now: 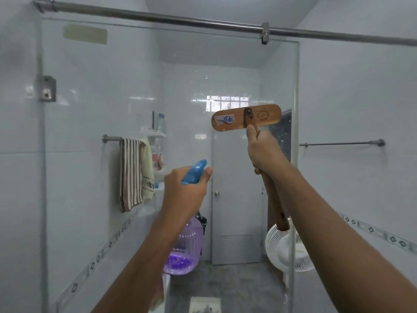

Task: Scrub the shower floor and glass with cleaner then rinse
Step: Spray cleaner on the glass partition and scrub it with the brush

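While raised before the glass (108, 91), left grip (185, 188) clamped on spray bottle (195, 171); right grip (265, 152) clamped on wooden brush (225, 120)

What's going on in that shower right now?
A person faces the glass shower panel. The left hand grips a blue-topped spray bottle, aimed toward the glass. The right hand grips the handle of a wooden brush, its head raised high by the glass; whether it touches the glass is unclear. A striped towel hangs on a rail beyond the glass.
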Action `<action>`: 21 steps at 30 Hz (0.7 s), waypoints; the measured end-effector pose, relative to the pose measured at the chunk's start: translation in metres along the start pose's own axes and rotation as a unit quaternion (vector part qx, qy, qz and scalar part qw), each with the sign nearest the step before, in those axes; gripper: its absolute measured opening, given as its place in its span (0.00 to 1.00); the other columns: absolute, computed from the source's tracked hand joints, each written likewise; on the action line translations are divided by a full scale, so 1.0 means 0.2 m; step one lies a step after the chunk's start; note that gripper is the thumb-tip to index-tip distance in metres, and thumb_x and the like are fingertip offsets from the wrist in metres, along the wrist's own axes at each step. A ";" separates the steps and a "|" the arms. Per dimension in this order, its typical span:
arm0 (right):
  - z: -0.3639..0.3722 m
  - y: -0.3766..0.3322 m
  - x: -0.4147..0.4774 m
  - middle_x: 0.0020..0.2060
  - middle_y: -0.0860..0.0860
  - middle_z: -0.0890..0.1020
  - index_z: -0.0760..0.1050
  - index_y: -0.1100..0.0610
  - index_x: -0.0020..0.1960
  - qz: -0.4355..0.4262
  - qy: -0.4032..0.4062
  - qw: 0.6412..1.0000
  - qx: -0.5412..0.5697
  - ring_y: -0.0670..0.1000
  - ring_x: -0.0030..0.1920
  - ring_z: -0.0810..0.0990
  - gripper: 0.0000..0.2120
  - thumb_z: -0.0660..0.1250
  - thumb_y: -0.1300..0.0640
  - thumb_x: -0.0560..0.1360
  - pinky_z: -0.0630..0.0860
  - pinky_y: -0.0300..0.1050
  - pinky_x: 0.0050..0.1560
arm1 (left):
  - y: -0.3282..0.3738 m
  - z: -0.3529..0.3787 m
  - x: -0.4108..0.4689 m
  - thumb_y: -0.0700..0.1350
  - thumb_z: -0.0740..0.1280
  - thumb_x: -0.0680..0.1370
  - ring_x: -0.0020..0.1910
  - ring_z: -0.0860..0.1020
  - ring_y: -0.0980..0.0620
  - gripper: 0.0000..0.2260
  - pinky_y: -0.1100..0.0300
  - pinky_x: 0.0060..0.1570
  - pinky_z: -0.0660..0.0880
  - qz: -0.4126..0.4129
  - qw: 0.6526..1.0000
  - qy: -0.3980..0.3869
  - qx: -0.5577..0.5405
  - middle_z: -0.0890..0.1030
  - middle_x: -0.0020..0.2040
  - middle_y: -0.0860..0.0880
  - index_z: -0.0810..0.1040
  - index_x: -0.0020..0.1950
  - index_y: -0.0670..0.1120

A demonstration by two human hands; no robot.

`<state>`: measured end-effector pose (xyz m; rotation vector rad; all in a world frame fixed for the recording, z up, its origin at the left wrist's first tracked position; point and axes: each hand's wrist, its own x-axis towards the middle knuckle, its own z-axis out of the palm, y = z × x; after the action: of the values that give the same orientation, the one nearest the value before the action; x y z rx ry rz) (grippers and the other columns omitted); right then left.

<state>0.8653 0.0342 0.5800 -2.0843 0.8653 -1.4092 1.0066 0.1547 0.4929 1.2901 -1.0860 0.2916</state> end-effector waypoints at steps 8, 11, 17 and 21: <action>-0.03 0.00 0.02 0.36 0.52 0.75 0.71 0.56 0.52 -0.009 0.000 1.000 -0.029 0.50 0.32 0.75 0.21 0.48 0.42 0.85 0.74 0.42 0.26 | 0.07 0.05 0.00 0.56 0.74 0.74 0.33 0.81 0.42 0.19 0.59 0.34 0.78 0.023 1.000 0.009 -0.014 0.82 0.33 0.41 0.81 0.39 0.40; -0.02 0.00 0.02 0.36 0.52 0.75 0.70 0.56 0.51 -0.012 0.004 1.000 -0.025 0.50 0.32 0.75 0.21 0.48 0.41 0.84 0.74 0.42 0.26 | 0.08 0.06 0.01 0.57 0.75 0.74 0.35 0.83 0.45 0.18 0.63 0.36 0.79 0.031 0.999 0.012 -0.007 0.82 0.33 0.45 0.81 0.39 0.42; 0.07 0.22 -0.16 0.36 0.51 0.76 0.69 0.51 0.47 0.005 0.011 1.000 0.012 0.49 0.33 0.76 0.19 0.49 0.40 0.84 0.78 0.46 0.30 | 0.11 0.09 -0.03 0.57 0.74 0.73 0.32 0.79 0.40 0.21 0.53 0.35 0.79 0.033 0.999 0.016 -0.027 0.80 0.31 0.41 0.79 0.37 0.40; 0.22 0.59 -0.51 0.38 0.54 0.79 0.71 0.52 0.46 0.048 0.016 0.999 -0.009 0.49 0.34 0.76 0.19 0.50 0.41 0.83 0.72 0.42 0.32 | 0.07 0.08 -0.07 0.55 0.75 0.73 0.32 0.80 0.41 0.18 0.53 0.34 0.79 0.046 0.997 0.031 -0.045 0.80 0.30 0.42 0.80 0.37 0.41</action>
<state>0.8512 0.0284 0.4176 -2.0109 0.9803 -1.3926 0.9822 0.1505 0.4884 1.1469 -1.0948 0.3457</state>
